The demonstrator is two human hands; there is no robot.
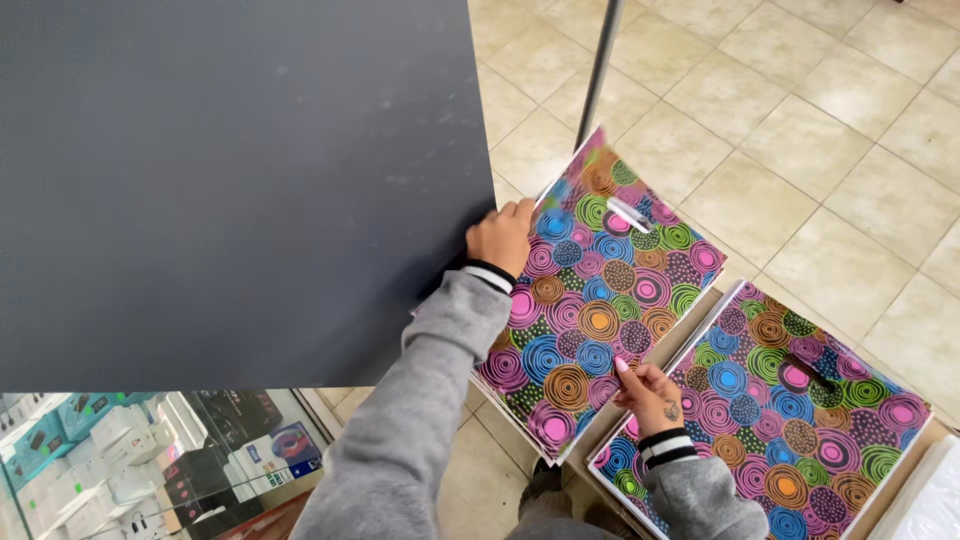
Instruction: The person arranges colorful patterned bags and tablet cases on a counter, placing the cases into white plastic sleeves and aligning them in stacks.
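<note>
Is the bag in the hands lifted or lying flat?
Lifted: the bag is tilted, held by the left hand and right hand above the box.

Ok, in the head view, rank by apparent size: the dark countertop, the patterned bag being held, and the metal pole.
1. Dark countertop, largest, though nearest the camera.
2. Patterned bag, held by the left hand and right hand.
3. Metal pole.

A small retail shop, seen from above. A dark, flat-topped counter [230,180] fills the upper left; directly beneath its near edge, a glass display case [150,460] holds rows of small boxed goods [70,440], white, teal and black. To the right of the counter, stacks of colourful circle-patterned carrier bags [600,300] with punched handles lie in an open cardboard box [690,340]. Beyond the counter's right edge, the floor [800,130] is beige tile, crossed by a metal pole [600,65].
</note>
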